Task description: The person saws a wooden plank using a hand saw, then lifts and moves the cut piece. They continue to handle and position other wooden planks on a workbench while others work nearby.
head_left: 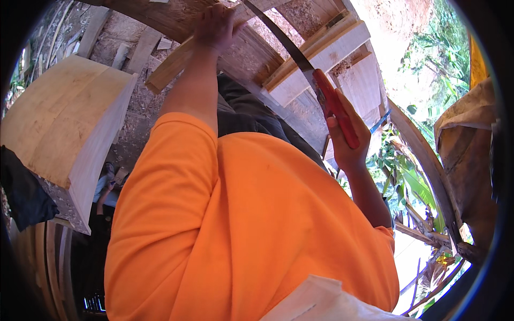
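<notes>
My right hand [350,134] is wrapped round the red handle [338,109] of a hand saw. Its dark, narrow blade [281,37] slants up and left to the top edge of the picture. My left hand [214,27] grips a strip of wood [174,67] against the workbench boards [249,53], and its fingertips are partly hidden. The upper end of the saw blade runs out of view close to my left hand, so I cannot tell whether its teeth touch the wood.
A pale wooden panel box [69,117] stands at left, with a dark cloth [24,187] on its near side. A wooden block [321,59] lies on the bench at right. Sawdust and offcuts cover the ground. Part of another person [104,187] shows low at left.
</notes>
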Action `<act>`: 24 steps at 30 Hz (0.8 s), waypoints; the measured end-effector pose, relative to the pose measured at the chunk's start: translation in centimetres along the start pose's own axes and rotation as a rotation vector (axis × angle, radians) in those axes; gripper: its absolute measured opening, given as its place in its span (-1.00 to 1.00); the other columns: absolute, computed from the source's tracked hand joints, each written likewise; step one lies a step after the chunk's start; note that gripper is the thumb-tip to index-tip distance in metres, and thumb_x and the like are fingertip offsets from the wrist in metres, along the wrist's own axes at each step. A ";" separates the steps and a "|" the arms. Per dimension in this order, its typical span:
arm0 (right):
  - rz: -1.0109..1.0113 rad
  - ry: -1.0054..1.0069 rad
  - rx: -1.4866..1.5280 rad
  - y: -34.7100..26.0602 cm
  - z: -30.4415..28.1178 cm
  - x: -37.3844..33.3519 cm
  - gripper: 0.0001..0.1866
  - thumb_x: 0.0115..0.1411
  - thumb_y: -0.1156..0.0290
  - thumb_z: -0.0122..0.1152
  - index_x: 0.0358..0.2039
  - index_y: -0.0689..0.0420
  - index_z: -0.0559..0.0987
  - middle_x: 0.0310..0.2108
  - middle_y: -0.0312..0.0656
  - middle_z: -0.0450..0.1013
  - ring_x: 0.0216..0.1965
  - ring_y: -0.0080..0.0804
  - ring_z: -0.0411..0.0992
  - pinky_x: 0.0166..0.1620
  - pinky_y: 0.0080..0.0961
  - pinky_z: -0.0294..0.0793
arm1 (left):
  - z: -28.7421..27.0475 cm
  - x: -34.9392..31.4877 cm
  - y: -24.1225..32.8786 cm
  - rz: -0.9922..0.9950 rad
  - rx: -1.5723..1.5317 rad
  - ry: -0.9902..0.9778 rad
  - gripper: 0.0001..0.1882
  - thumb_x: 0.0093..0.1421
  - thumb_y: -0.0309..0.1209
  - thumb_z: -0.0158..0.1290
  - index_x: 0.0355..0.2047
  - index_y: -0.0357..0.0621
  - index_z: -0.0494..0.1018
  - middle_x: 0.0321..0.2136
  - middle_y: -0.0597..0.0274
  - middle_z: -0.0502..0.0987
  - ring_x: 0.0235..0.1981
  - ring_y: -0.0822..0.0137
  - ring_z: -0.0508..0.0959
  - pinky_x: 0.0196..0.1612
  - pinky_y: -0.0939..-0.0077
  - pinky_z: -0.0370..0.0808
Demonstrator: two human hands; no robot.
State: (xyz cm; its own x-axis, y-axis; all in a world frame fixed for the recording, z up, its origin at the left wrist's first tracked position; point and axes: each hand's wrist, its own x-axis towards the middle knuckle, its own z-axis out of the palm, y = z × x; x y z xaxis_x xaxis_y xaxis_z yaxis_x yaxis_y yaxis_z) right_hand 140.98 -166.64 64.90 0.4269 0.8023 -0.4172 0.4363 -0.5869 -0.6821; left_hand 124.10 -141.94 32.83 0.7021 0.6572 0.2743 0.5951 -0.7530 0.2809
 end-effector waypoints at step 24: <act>0.002 -0.051 0.002 -4.9 0.0 0.2 -0.46 0.34 0.35 0.26 0.29 0.21 0.43 0.04 0.01 0.58 0.08 -0.31 0.56 0.11 -0.43 0.47 | -0.5 -0.5 -0.2 -0.101 0.000 -0.053 -0.41 0.21 0.13 0.10 0.01 -0.06 0.36 -0.08 0.01 0.42 -0.04 -0.02 0.45 -0.11 -0.12 0.39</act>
State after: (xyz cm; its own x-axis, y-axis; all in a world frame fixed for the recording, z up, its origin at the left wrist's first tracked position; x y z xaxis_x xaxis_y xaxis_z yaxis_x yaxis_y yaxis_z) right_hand 138.89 -163.57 68.16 0.3868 0.8058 -0.4485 0.4337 -0.5882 -0.6826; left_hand 123.48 -142.11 33.14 0.6585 0.7267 0.1958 0.6636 -0.6834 0.3043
